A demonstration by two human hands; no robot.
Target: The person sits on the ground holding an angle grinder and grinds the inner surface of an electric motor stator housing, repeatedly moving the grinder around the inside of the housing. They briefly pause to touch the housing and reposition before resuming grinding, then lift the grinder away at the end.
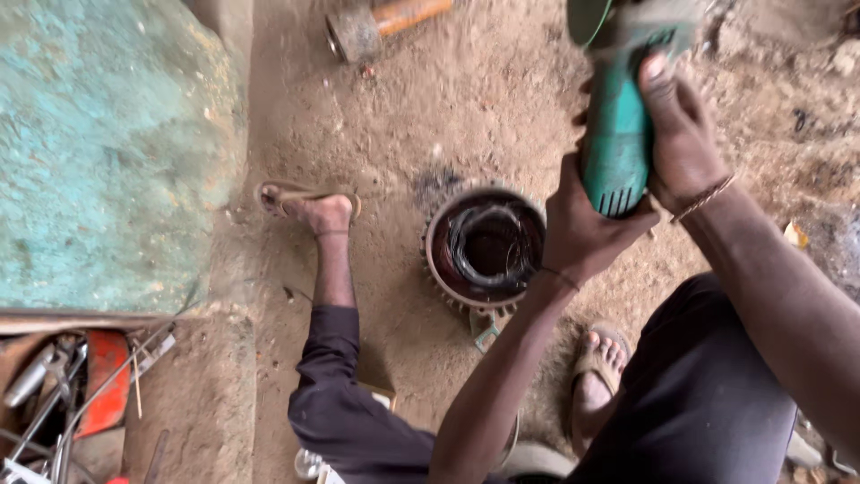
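Grip: both hands closed on one green angle grinder. The left hand wraps the rear of the body from below; the right hand clasps it from the side, thumb laid along the casing. The grinder is held in the air, above and to the right of the motor housing.

Motor housing: one, round and finned, standing open-end up on the dirt floor between the person's feet, a coil of dark wire inside.

Risks, as judged: the sandalled feet sit near the housing, so a slipped or kicking disc could reach them; loose wire could snag the disc; sparks could fall on bare toes.

Count: grinder, one; housing, one; feet in sandals, two; hammer at the top edge, one; a heap of metal tools at lower left, number unclear.
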